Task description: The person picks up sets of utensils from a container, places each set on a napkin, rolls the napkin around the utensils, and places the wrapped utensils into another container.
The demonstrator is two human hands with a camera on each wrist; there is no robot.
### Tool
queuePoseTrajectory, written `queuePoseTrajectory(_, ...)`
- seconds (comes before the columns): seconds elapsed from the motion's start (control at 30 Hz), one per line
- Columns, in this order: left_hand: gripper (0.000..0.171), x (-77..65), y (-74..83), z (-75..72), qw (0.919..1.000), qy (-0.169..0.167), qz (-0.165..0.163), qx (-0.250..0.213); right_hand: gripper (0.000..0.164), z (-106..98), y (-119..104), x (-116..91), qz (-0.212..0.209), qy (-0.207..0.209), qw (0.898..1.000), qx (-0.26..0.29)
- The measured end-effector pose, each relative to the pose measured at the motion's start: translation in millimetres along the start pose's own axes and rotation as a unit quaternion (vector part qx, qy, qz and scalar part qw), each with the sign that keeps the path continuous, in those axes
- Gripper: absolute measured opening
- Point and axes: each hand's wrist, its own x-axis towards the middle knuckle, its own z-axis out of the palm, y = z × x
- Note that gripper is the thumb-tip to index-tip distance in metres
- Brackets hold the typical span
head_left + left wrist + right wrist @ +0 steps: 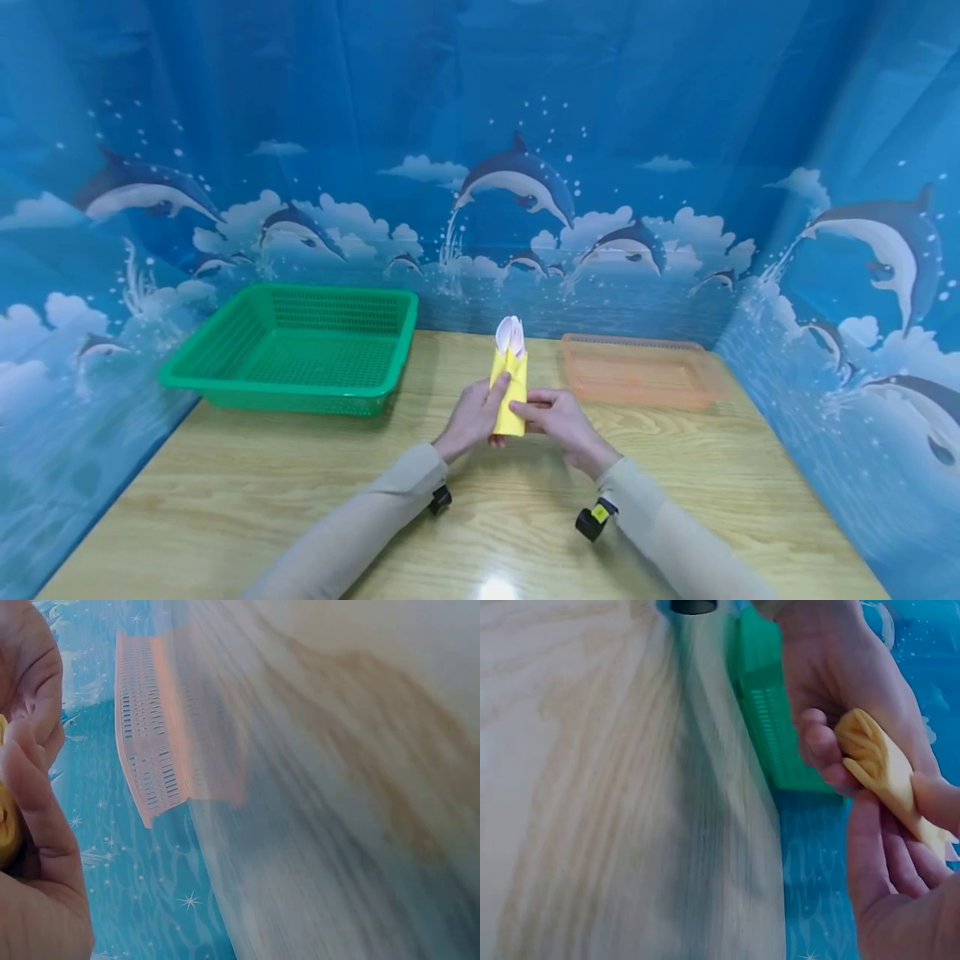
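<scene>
A yellow cloth (509, 392), folded into a narrow roll, is held upright above the table between both hands. Out of its top stick the pale heads of a spoon (505, 335) and what looks like a fork (517, 337); their handles are hidden inside. My left hand (474, 414) grips the roll from the left, thumb lying across its front. On the other side my right hand (558, 423) pinches the lower right edge between thumb and fingers. Layered folds show at the bottom end of the yellow cloth (885, 765) in the right wrist view.
A green plastic basket (292, 393) stands at the back left of the wooden table (247, 492). At the back right lies a shallow orange perforated tray (637, 375). A blue dolphin-print curtain (420, 100) hangs behind and at both sides.
</scene>
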Motion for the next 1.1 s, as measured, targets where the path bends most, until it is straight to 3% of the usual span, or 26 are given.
queuePoseTrajectory(0.13, 0.054, -0.4, 1.5, 3.2, 0.9999, -0.011, -0.006, -0.009, 0.037, -5, -3, 1, 0.012, -0.01, 1.0, -0.013)
queuePoseTrajectory(0.4, 0.049, -0.2, 0.5, 4.3, 0.9993, -0.026, -0.004, -0.025, 0.031, -3, -3, 0, 0.02, 0.026, 0.999, -0.015)
queuePoseTrajectory(0.57, 0.045, 0.1, 0.9, -1.0, 0.9974, -0.052, -0.026, -0.044, 0.031, -1, 1, 1, 0.008, 0.039, 0.999, -0.013)
queuePoseTrajectory(0.67, 0.043, -0.3, 3.8, -7.9, 0.9919, -0.092, -0.059, -0.066, 0.03, 1, 4, 2, 0.001, 0.047, 0.999, -0.017)
queuePoseTrajectory(0.8, 0.037, -0.1, 6.9, -19.1, 0.977, -0.157, -0.101, -0.103, 0.031, 2, 5, 2, -0.002, 0.057, 0.998, -0.023)
queuePoseTrajectory(0.87, 0.036, 0.3, 7.2, -23.7, 0.9735, -0.169, -0.111, -0.107, 0.032, 3, 4, 2, -0.004, 0.061, 0.998, -0.021)
queuePoseTrajectory(1.1, 0.032, -2.7, 12.1, -32.8, 0.9835, -0.119, -0.097, -0.096, 0.032, 6, -3, 3, -0.018, 0.07, 0.997, 0.003)
